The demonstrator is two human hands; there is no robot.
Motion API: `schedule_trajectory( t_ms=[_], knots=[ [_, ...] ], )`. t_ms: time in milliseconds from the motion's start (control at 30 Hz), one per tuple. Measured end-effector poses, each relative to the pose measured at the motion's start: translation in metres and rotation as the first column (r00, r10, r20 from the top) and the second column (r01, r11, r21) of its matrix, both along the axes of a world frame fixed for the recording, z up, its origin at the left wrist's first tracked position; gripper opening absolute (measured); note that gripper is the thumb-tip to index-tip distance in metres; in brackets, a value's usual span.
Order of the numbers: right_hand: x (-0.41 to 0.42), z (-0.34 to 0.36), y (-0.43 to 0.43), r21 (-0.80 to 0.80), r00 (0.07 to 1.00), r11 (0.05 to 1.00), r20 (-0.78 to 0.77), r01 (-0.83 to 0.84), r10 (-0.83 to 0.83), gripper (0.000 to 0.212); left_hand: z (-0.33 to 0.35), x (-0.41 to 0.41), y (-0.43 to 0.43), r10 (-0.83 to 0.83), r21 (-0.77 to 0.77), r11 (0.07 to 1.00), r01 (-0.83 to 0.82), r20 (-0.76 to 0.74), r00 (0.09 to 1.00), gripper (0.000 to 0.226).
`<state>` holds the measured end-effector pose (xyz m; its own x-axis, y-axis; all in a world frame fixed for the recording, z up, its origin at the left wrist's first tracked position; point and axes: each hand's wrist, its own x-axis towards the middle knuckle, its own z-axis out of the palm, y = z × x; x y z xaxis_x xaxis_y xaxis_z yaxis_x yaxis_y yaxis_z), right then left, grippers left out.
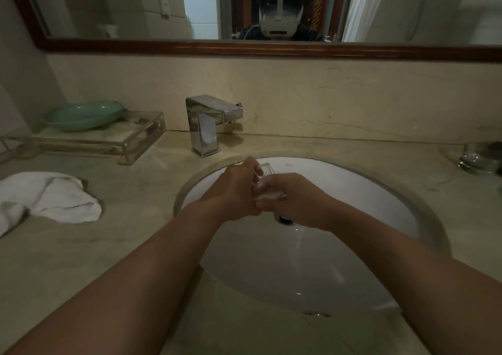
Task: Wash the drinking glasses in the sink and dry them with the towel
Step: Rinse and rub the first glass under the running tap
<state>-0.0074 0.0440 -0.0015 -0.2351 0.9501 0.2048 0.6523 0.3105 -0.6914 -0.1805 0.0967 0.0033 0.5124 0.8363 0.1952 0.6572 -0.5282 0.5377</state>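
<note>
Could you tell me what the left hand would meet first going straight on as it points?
The left hand grips the glass; beyond it, probably the sink's far rim right of the faucet, though depth is unclear.

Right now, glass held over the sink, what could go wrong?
The left hand and right hand hold the glass over the hard sink; if wet, it might slip from the grip and crack. The towel lies away on the left, so fetching it may leave one hand holding the glass.

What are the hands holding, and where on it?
A drinking glass over the sink: left hand grips its side near the rim, right hand grips the base end.
</note>
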Motion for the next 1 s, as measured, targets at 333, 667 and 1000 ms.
schedule_trajectory(
  t_ms=[333, 667, 1000],
  knots=[
    [0.017, 0.016, -0.003, -0.444, 0.700, 0.858, -0.525, 0.260, -0.484, 0.022, 0.006, 0.012, -0.012, 0.198, 0.663, 0.740, 0.111, -0.373, 0.906, 0.073],
    [0.017, 0.009, -0.011, -0.661, 0.739, 0.740, -0.559, -0.124, -0.376, 0.031, 0.012, 0.012, -0.021, 0.202, 0.780, 0.551, 0.296, -0.469, 0.860, 0.067],
    [0.020, 0.011, -0.007, -0.566, 0.548, 0.774, -0.759, -0.286, -0.352, 0.056, 0.004, 0.003, -0.024, 0.066, 0.378, 0.925, -0.041, -0.052, 0.996, 0.065]
  ],
)
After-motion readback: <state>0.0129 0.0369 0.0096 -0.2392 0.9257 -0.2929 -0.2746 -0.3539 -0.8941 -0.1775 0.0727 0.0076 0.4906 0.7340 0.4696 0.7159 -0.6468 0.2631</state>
